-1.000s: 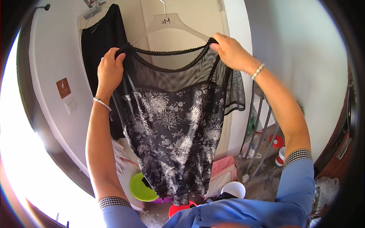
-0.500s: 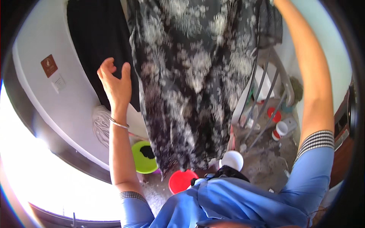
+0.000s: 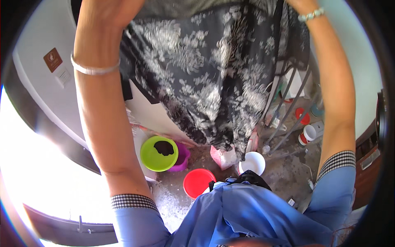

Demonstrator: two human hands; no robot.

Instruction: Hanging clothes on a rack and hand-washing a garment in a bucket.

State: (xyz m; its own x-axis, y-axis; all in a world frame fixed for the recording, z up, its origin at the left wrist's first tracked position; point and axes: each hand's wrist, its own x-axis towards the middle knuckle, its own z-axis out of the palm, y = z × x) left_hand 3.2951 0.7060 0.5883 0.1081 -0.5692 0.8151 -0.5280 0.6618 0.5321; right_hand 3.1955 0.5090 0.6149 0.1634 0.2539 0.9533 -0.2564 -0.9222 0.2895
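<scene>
A black garment with a pale floral pattern (image 3: 197,61) hangs in front of me, with a sheer dark band along its top. It narrows toward its lower edge. My left hand (image 3: 113,10) is raised at the garment's upper left corner; its fingers run past the top of the picture. My right hand (image 3: 302,5) is up at the garment's upper right, beside a sheer black part (image 3: 294,37). Only its wrist side shows, so its fingers are hidden too. Whether either hand grips the cloth cannot be seen.
Below stand a green basin (image 3: 158,164) with dark cloth in it, a purple basin (image 3: 181,158), a red basin (image 3: 197,184) and a white bucket (image 3: 253,162). Metal bars (image 3: 294,92) lean at the right. A pale wall (image 3: 33,41) with a brown sign is at the left.
My left hand has risen from beside the garment to the picture's top edge. The garment's lower edge has lifted and swung, showing more of the basins. My right arm stays raised.
</scene>
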